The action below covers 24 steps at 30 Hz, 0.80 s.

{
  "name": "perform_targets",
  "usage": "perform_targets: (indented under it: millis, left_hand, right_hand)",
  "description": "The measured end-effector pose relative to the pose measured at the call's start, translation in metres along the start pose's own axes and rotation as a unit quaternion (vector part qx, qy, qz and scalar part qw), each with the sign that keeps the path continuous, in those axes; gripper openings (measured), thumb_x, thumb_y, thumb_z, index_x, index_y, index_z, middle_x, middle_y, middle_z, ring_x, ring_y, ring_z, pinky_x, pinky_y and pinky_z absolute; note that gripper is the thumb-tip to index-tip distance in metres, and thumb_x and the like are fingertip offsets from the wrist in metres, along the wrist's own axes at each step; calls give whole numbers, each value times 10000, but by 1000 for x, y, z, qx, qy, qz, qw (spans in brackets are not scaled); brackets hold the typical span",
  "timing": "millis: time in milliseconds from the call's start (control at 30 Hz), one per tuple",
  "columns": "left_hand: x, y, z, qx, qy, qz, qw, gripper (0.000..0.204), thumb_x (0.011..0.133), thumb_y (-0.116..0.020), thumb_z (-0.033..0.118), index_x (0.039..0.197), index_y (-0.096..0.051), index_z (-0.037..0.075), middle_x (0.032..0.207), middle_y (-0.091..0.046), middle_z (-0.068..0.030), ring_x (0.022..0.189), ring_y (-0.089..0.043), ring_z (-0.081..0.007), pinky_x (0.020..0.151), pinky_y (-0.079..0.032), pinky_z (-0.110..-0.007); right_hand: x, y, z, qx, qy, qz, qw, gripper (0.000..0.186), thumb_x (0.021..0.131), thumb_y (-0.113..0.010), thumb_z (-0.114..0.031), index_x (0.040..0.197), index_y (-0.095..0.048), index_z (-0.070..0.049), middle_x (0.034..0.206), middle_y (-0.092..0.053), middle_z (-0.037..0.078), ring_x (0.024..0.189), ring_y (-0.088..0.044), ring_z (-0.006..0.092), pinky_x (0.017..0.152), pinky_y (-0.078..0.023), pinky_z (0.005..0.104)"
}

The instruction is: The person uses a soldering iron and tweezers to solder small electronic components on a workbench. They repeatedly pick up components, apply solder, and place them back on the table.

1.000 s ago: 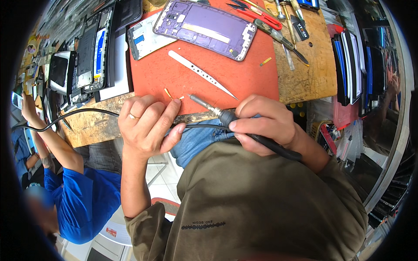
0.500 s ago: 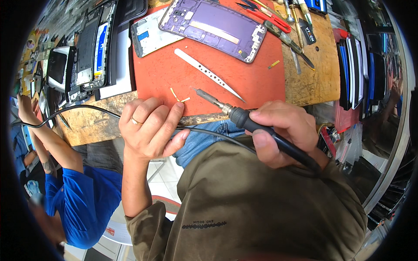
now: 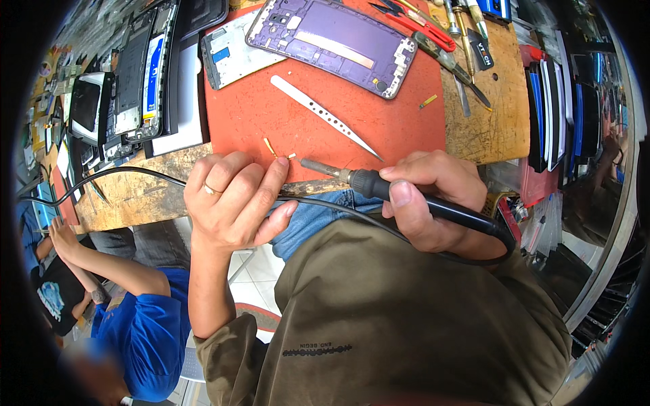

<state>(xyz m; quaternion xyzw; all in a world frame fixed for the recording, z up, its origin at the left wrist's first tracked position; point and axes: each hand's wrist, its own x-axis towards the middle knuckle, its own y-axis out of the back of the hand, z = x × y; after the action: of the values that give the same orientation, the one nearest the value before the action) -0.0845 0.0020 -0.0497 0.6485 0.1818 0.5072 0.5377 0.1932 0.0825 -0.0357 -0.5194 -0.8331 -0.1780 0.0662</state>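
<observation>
My left hand (image 3: 233, 193) rests at the near edge of the red mat (image 3: 237, 122). Its index fingertip presses beside a thin yellow strip (image 3: 269, 146) with a small pale end piece (image 3: 292, 156); the thumb stays apart, the other fingers are curled. My right hand (image 3: 440, 193) is wrapped round the black handle of a soldering iron (image 3: 367, 183). The iron's tip points left, just right of the strip's pale end; whether they touch I cannot tell. Slotted between the hands and a purple phone frame (image 3: 338, 44), silver tweezers (image 3: 325, 116) lie on the mat.
A black cord (image 3: 128, 167) passes the left hand. A silver phone plate (image 3: 233, 64), opened phones (image 3: 145, 81) and a yellow scrap (image 3: 428, 101) lie around. Red-handled cutters (image 3: 433, 35) and brushes sit at far right. A person in a blue shirt (image 3: 152, 331) is at left.
The soldering iron has tilted flatter, its tip lower and nearer the strip's end. My left hand is nearly still. The person at left has shifted, with an arm lower.
</observation>
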Motion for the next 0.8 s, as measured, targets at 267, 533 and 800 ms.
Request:
perform_targets:
  millis: [267,533,800]
  left_hand:
    - [1,0,0,1,0,1,1000,443,837,-744,386,1088,-842,34,891,-635,-60,863,-655,-265,758,-513,-431]
    - [2,0,0,-2,1,2,1000,436,843,-748,390,1074,-840,31,884,-638,-62,864,-657,-268,757,-513,-429]
    - [3,1,0,-6,5,-2,1000,437,846,-752,390,1071,-840,26,885,-635,-64,867,-656,-271,766,-517,-434]
  right_hand:
    - [-1,2,-2,28,-86,-9,996,70,911,-752,-48,940,-716,4,733,-711,93,582,-693,168,551,-525,303]
    - [3,5,-2,56,-101,-25,993,93,963,-756,-83,936,-702,-12,732,-720,76,587,-680,121,550,-518,299]
    - [4,6,-3,81,-132,-31,987,113,983,-753,-92,923,-691,-17,721,-712,70,593,-681,107,551,-517,294]
